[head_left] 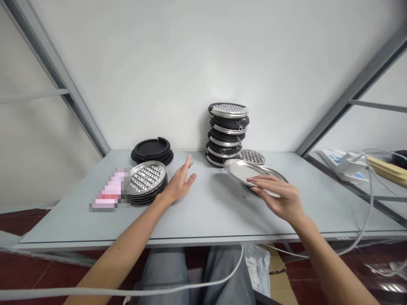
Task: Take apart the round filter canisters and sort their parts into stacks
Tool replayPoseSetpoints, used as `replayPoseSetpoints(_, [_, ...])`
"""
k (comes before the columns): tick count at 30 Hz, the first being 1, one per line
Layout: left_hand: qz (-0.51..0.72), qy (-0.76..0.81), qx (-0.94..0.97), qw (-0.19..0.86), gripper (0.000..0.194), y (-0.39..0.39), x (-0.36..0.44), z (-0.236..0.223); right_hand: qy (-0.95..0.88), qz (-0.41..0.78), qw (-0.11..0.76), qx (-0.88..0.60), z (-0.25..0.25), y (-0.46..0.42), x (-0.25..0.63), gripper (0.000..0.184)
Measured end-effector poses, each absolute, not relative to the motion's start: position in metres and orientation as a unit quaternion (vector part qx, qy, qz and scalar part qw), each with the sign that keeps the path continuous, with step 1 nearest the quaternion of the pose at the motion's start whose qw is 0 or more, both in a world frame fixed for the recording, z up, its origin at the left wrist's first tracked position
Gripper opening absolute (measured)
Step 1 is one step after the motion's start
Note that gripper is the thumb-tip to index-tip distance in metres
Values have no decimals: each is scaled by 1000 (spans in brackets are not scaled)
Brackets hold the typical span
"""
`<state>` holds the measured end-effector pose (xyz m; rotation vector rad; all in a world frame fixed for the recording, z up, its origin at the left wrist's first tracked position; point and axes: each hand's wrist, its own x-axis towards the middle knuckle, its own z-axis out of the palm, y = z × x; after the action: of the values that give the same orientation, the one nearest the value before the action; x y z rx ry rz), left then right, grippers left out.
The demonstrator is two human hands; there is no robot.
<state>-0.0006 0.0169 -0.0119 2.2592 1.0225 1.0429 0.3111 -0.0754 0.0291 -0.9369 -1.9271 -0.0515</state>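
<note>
My right hand [280,197] grips a shiny round metal dish [243,170], tilted a little above the grey table [206,212]. My left hand [179,182] hovers open over the table, fingers stretched out, beside a stack of perforated metal grater discs [146,182]. Behind the dish stands a tall stack of black-rimmed assembled grater units [227,133], with one loose perforated disc [252,156] lying at its right.
A low pile of black round lids [152,150] sits at the back left. A blurred pink object [110,190] lies left of the disc stack. Papers and cables [359,167] lie on the right side table. Grey metal frame bars slant up at both sides.
</note>
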Motion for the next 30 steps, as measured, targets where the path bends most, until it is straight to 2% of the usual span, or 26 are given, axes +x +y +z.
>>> replayPoseSetpoints(3, [361,371,828,216,64,15,1,-13,-730,-169,466,-470,22,-75,348,15])
replayPoseSetpoints(7, [363,379,825,209,60,16,1,-12,-692,-230,412,-547,5,-65,365,12])
replayPoseSetpoints(14, [376,389,817,199,55,18,-1,-13,-757,-152,255,-582,-18,-68,354,27])
replayPoseSetpoints(22, [364,375,833,181,46,17,1,-10,-737,-117,233,-623,-20,-70,356,32])
replayPoseSetpoints(30, [350,384,835,182,43,16,0,-7,-733,-87,184,-649,0,-60,352,31])
